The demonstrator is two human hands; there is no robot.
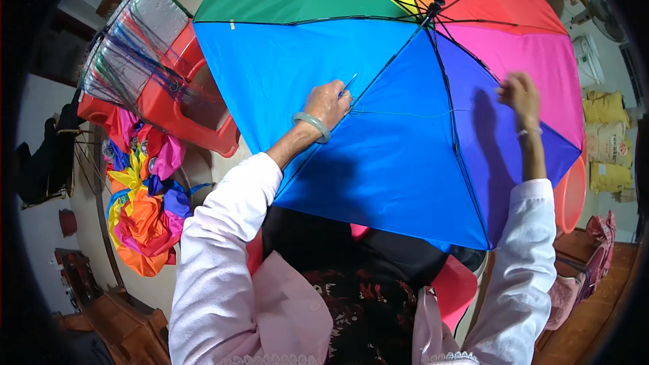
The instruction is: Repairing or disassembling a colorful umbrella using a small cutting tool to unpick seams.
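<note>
An open rainbow-coloured umbrella lies over my lap, its inside and dark ribs facing me. My left hand, with a pale green bangle on the wrist, is closed on a rib at the blue panels. A thin, pointed metal tool sticks out between its fingers; its kind is unclear. From there a fine thread runs right across the canopy. My right hand is raised over the purple and pink panels, fingers pinched at the thread's far end. Any needle there is too small to make out.
At left, a red plastic stool bears a silvery block hung with many coloured threads. Below it lies a heap of folded rainbow umbrellas. Yellow sacks and a white bucket stand at right, near a wooden bench.
</note>
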